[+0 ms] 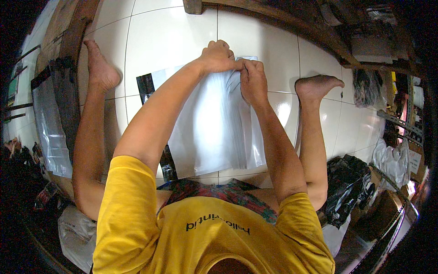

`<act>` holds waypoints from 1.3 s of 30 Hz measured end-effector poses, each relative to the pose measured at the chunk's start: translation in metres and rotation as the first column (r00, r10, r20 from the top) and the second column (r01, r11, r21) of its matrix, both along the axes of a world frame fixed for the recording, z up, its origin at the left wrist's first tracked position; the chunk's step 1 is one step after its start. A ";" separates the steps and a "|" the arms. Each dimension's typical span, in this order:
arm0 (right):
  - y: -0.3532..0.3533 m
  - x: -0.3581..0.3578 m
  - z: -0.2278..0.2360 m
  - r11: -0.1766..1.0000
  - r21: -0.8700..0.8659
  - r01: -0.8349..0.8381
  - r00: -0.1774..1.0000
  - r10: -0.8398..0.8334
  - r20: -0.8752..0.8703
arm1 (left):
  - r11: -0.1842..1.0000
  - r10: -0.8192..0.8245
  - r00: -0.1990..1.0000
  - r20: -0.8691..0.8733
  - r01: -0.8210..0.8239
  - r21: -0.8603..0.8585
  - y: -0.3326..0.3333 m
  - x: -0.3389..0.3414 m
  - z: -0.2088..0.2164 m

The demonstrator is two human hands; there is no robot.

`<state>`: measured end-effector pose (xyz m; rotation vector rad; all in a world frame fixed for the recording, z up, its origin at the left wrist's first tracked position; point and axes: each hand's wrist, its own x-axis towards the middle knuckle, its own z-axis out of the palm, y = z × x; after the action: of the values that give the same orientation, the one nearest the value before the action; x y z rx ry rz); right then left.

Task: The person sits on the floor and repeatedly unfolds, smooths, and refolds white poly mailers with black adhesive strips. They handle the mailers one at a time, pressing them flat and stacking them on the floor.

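A stack of glossy whitish plastic sheets, like mailing bags (207,123), lies on the floor between my legs. Black strips show along its left side, and many thin layers fan out toward the right. My left hand (219,57) is closed with a pinch at the far edge of the stack. Close beside it, thumbs almost meeting, my right hand (253,80) grips the same edge from the right. The plastic bunches and creases under the fingers. What lies inside the pinch is partly hidden by the hands.
White floor tiles (171,34) surround the stack. Wooden beams (273,20) run across the far side. A clear plastic sheet with a dark band (52,123) hangs at the left. A black plastic bag (349,185) and a whitish bag (392,157) sit at the right.
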<state>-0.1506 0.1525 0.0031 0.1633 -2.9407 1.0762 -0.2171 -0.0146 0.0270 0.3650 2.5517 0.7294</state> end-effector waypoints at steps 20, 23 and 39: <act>-0.002 0.001 -0.002 0.999 0.005 0.032 0.997 -0.033 0.070 | 0.909 -0.022 0.989 0.143 -0.040 0.416 -0.049 -0.003 -0.032; -0.002 0.001 -0.005 0.999 0.019 0.025 0.998 -0.026 0.050 | 0.892 0.020 0.996 0.091 -0.059 0.448 -0.046 0.002 -0.040; -0.028 0.012 0.006 0.966 0.228 0.121 0.992 -0.123 -0.006 | 0.977 0.075 0.952 -0.296 -0.011 0.214 -0.020 0.021 -0.039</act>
<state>-0.1384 0.1248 0.0088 -0.0224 -3.0277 0.7245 -0.1962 -0.0347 -0.0120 0.5279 2.7809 1.0361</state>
